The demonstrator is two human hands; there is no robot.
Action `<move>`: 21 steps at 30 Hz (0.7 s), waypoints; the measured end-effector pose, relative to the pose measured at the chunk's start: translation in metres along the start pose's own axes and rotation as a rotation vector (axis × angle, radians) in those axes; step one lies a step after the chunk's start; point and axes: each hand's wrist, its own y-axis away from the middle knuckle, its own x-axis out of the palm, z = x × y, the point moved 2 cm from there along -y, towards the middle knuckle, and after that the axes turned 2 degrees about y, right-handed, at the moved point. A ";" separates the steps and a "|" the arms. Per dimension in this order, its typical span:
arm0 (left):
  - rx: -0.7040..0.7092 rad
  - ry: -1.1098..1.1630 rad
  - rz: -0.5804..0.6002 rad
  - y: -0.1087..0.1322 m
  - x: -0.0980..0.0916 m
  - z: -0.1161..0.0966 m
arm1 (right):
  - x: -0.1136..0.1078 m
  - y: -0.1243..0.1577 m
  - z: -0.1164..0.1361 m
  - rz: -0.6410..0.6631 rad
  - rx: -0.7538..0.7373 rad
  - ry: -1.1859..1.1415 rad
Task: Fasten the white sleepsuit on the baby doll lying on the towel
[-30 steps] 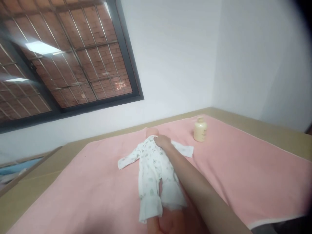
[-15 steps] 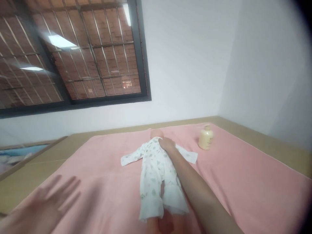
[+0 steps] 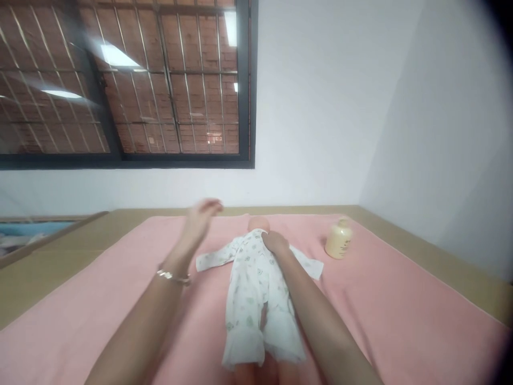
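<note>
A baby doll (image 3: pixel 258 223) in a white printed outfit (image 3: pixel 250 278) lies on a pink cloth (image 3: pixel 168 235), its head toward the wall and both sleeves spread. My right hand (image 3: pixel 276 243) rests on the doll's upper chest near the neck; its fingers are mostly hidden behind the back of the hand, so its grip cannot be made out. Raised and blurred, my left hand (image 3: pixel 202 216) is above the cloth to the left of the doll's head, touching nothing visible. Its fingers are smeared by motion. A bracelet is on the left wrist.
A cream bottle (image 3: pixel 339 239) stands on the cloth to the right of the doll. Tan surface edges (image 3: pixel 433 251) border the cloth. Behind are a white wall and a barred window (image 3: pixel 176 96). Blue fabric (image 3: pixel 36 229) shows at the far left.
My left hand has moved from the lower left, where its fingers were spread, up and forward beside the doll's head. My right hand stays on the doll's chest. The camera view has shifted slightly.
</note>
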 end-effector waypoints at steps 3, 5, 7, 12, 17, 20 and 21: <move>-0.102 -0.326 0.429 0.006 0.080 0.038 | -0.005 -0.002 0.002 0.031 -0.001 0.015; -0.160 -0.464 0.533 0.011 0.117 0.065 | -0.009 -0.005 0.005 0.053 0.002 0.027; -0.190 -0.565 0.529 0.011 0.138 0.088 | -0.012 -0.010 0.009 0.074 0.012 0.035; -0.284 -0.508 0.511 -0.003 0.159 0.117 | -0.014 -0.022 0.015 0.086 0.056 0.039; -0.344 -0.493 0.494 -0.007 0.166 0.123 | -0.010 -0.024 0.010 0.080 0.023 0.019; -0.267 -0.480 0.469 -0.005 0.169 0.123 | -0.008 -0.022 0.007 0.071 -0.010 0.017; -0.222 -0.465 0.454 -0.005 0.170 0.123 | -0.008 -0.021 0.007 0.064 -0.014 0.020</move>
